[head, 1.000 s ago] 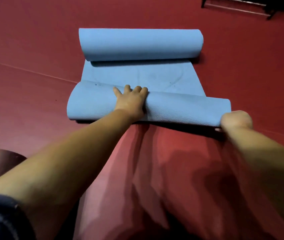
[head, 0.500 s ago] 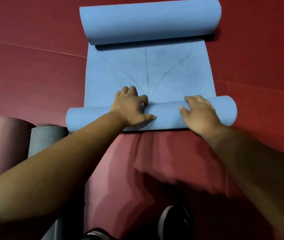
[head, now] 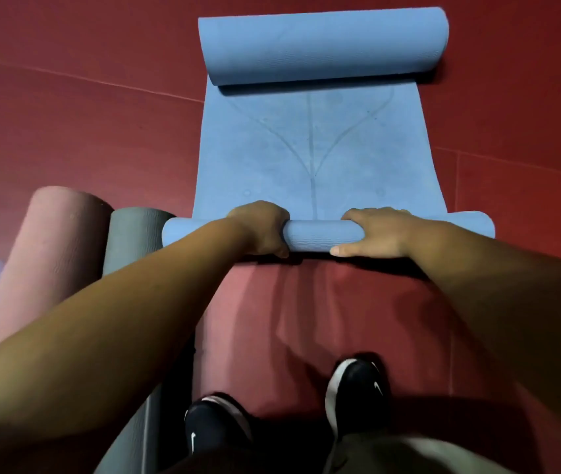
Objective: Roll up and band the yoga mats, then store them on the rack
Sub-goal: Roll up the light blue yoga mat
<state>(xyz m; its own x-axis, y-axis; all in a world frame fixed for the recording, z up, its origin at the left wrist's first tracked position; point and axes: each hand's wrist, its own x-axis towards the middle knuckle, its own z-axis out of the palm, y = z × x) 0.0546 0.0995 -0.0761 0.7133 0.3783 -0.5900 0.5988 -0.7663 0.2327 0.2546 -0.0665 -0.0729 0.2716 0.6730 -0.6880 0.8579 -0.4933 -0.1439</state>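
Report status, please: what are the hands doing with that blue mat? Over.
Left hand and right hand grip the blue mat at its near roll. Far end curled, middle flat. Grey rolled mat crowds the roll's left end.

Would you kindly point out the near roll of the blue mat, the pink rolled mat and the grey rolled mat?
near roll of the blue mat [head: 320,236]: head view, bare middle of the roll.
pink rolled mat [head: 50,248]: head view, middle of its side.
grey rolled mat [head: 132,241]: head view, upper part of its side.
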